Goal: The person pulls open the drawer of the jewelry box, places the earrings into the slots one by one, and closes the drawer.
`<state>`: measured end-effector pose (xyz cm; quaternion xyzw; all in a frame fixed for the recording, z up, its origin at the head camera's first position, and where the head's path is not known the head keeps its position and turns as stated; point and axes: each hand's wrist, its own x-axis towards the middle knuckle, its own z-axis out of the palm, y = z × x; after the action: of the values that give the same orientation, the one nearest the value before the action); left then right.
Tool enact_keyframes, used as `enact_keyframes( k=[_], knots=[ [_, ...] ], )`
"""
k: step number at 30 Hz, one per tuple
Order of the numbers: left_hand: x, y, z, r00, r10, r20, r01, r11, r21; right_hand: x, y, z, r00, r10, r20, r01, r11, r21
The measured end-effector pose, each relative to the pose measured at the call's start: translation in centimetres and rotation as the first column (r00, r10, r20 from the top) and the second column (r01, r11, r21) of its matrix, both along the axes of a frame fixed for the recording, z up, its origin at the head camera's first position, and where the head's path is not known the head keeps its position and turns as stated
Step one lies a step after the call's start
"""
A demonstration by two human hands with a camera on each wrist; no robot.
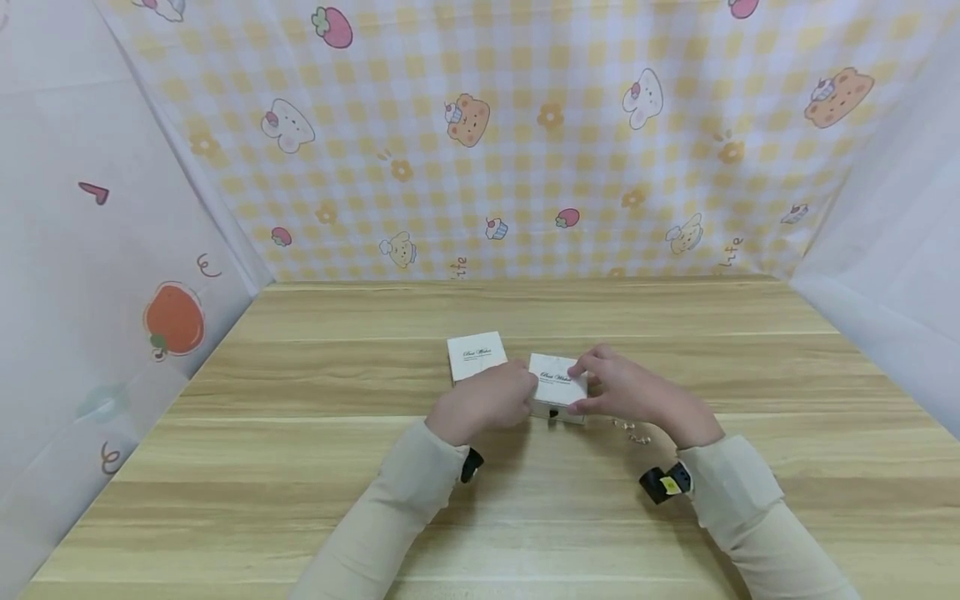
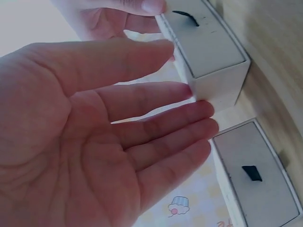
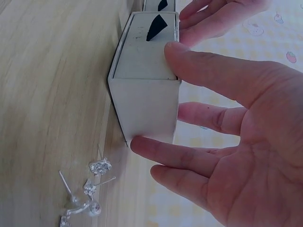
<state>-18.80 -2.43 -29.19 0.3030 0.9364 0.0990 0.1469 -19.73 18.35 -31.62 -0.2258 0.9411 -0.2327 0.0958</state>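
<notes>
A small white drawer box (image 1: 557, 383) with "Best Wishes" printed on its lid and a black pull tab stands on the wooden table, its drawer pushed in. My right hand (image 1: 622, 387) holds it at the right side, thumb (image 3: 189, 59) at the front top edge and another finger against the side wall. From the left, my left hand (image 1: 491, 396) reaches to the same box, its fingers (image 2: 165, 127) nearly straight with the tips right at its side. A second, matching white box (image 2: 258, 177) sits to the left, its drawer pushed in too.
Several silvery earrings (image 3: 90, 189) with thin posts and pearl-like beads lie on the table (image 1: 315, 467) just right of the held box. A checked curtain (image 1: 517, 167) hangs behind the table, with white cloth (image 1: 67, 250) at the sides.
</notes>
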Motion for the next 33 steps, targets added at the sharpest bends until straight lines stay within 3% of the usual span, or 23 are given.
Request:
enact_keyframes(
  k=[13,33],
  knots=[
    [0.3,-0.4,0.8,0.992,0.055,0.113,-0.056,0.998,0.01,0.5,-0.7,0.0,0.999,0.03,-0.024,-0.029,1.0,0.011],
    [0.8,-1.2,1.9,0.982,0.1,0.16,-0.095,0.995,-0.039,1.0,-1.7,0.2,0.997,0.07,-0.018,-0.07,0.997,-0.008]
  ],
)
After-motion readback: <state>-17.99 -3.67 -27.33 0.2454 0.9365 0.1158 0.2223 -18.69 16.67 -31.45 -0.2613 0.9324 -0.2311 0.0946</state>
